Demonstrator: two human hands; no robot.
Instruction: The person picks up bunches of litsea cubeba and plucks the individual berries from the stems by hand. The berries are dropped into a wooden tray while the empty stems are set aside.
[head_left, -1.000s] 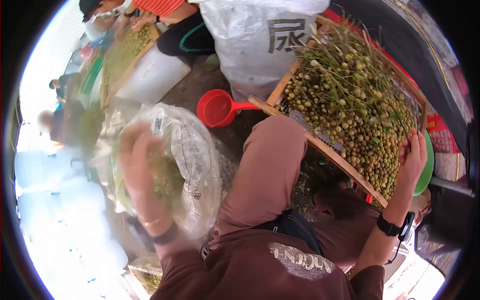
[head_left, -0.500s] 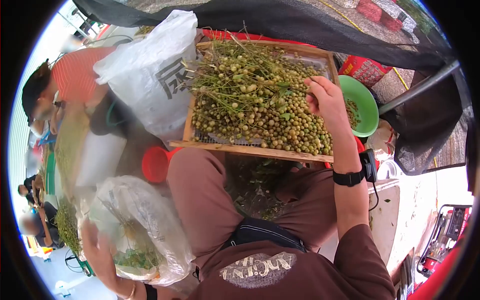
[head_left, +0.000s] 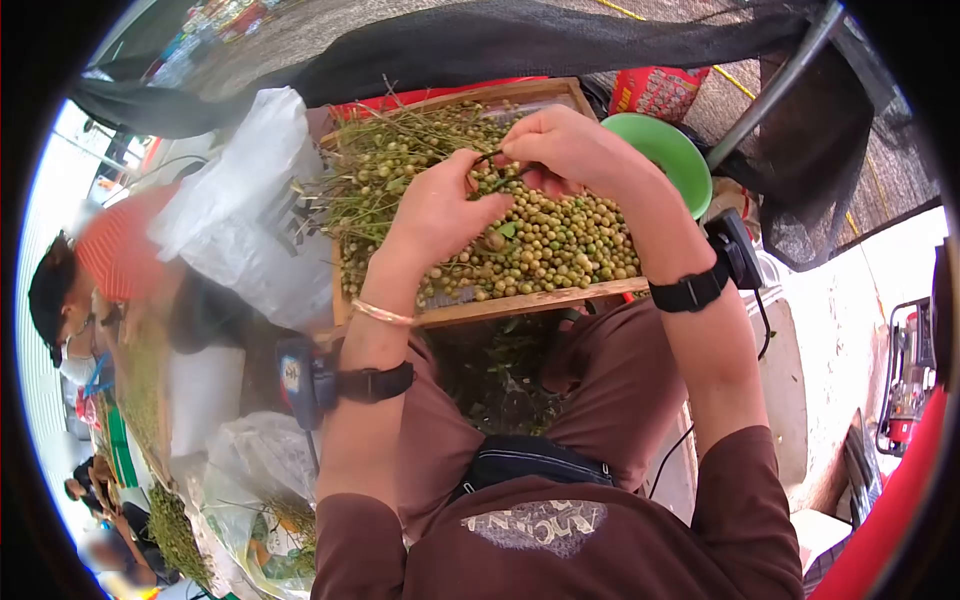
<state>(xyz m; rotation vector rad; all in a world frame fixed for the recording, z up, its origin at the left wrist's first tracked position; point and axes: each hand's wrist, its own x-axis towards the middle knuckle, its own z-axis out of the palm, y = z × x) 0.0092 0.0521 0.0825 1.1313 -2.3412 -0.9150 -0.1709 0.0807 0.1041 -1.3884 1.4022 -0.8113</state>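
A wooden-framed mesh tray lies across the knees, heaped with small round green-brown fruits and, on its left side, leafy stems. Over the middle of the tray, my left hand and my right hand meet at the fingertips. Between them is a thin dark stem, pinched by the right fingers. The left thumb and index finger are spread around the stem and a leaf, and whether they grip it is unclear.
A green bowl stands right of the tray, near a red bag. White plastic sacks are at the left, where a person in an orange top bends over. A metal pole slants at the upper right.
My left hand has come up from the plastic bag at the lower left to the tray. My right hand has shifted left to meet it. The view has turned somewhat.
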